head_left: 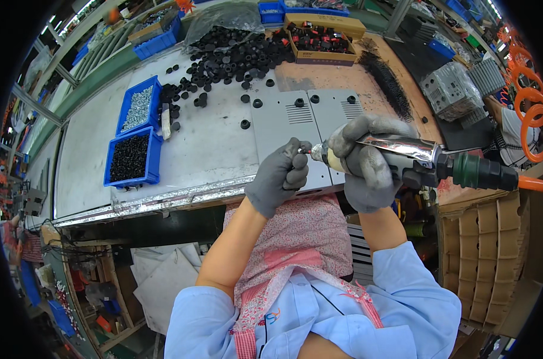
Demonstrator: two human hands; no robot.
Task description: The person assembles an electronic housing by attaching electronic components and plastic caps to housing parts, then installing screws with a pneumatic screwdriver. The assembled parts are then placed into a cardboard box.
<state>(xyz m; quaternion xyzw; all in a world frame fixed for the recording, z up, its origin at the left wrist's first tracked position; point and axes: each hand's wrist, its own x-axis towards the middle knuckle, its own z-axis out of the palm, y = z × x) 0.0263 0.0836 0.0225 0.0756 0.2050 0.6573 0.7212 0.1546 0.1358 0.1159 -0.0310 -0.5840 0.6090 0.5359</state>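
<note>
My right hand, in a grey glove, is wrapped around an air screwdriver with a silver body and a dark green rear end. The tool lies nearly level, its bit pointing left. At the bit's tip, the gloved fingers of my left hand are pinched together; whatever small piece they hold is mostly hidden. Both hands are over the near edge of two grey slotted metal panels. Black rubber feet stand on and beside these panels.
Left on the bench are a blue bin of silver screws and another of black screws. A pile of black rubber feet and a cardboard box of red-and-black parts sit behind. An orange air hose trails right, above a divided carton.
</note>
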